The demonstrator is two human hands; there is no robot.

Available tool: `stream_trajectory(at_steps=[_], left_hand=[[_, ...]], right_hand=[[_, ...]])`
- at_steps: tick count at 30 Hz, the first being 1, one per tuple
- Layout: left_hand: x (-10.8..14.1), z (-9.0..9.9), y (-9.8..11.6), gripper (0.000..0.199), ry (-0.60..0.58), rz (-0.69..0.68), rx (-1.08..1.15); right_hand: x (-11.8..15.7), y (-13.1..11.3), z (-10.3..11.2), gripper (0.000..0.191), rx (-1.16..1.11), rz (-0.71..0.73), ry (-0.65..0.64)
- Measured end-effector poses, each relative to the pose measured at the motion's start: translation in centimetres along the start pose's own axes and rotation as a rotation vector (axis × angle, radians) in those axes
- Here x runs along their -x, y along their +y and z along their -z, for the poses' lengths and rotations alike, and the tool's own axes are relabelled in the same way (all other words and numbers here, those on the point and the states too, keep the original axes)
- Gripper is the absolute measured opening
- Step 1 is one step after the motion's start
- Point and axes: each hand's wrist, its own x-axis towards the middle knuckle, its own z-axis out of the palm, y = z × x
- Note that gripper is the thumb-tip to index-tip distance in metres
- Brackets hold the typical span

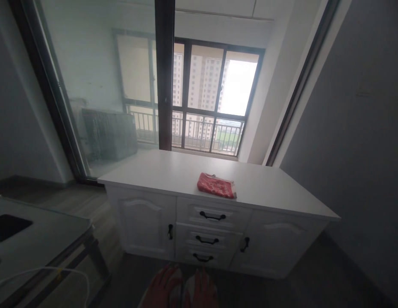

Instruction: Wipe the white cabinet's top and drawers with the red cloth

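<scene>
At the bottom edge, low in the dim light, my left hand (pixel 163 287) and my right hand (pixel 201 291) rest side by side with fingers stretched forward. Pale material shows around both, apparently cloth over my knees. Neither hand appears to hold anything. In front of them stands a white cabinet (pixel 147 226) with doors on both sides and three drawers with black handles down the middle; doors and drawers are closed. A red, pale-patterned folded cloth (pixel 216 186) lies on the cabinet's white top, near its front edge and beyond reach of my hands.
At the left is a glass-topped table (pixel 54 239) bearing a dark flat object (pixel 9 226), with a white cable (pixel 67 269) hanging off it. Behind the cabinet are a dark-framed sliding glass door (pixel 165 77) and a balcony window (pixel 205 81). A grey wall (pixel 355 141) stands at right.
</scene>
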Motion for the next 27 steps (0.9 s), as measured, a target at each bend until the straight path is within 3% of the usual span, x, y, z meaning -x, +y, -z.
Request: stream_trajectory(at_steps=[5,8,11,15,17,19,23,27], left_hand=[[2.7,1.1,1.7,0.059,0.047,0.012,0.049],[2.9,0.4,1.5,0.055,0.085,-0.021,0.046],[2.6,-0.6,1.3,0.053,0.095,-0.081,0.027],[2.3,-1.1,2.3,0.051,0.122,-0.078,-0.017],[2.1,-1.2,2.6,0.054,0.135,-0.071,-0.035],[1.7,-1.4,2.4,0.056,0.138,-0.081,-0.041],[0.9,-2.0,1.1,0.053,0.139,-0.102,-0.031],[1.0,-1.9,0.7,0.052,0.134,-0.042,-0.029]], right_hand=[[1.1,1.3,-1.8,0.068,-0.025,-0.004,-0.055],[-0.6,0.1,0.1,0.057,-0.085,0.028,-0.072],[-4.8,-4.3,5.6,0.051,-0.296,0.199,0.046],[-12.7,-11.9,16.3,0.04,-0.326,0.477,0.277],[-16.6,-14.2,20.4,0.037,-0.229,0.429,0.249],[-19.8,-14.8,22.5,0.048,-0.119,0.345,0.111],[-23.2,-12.9,22.2,0.073,0.073,0.327,-0.151],[-23.7,-10.8,21.1,0.081,0.13,0.355,-0.14]])
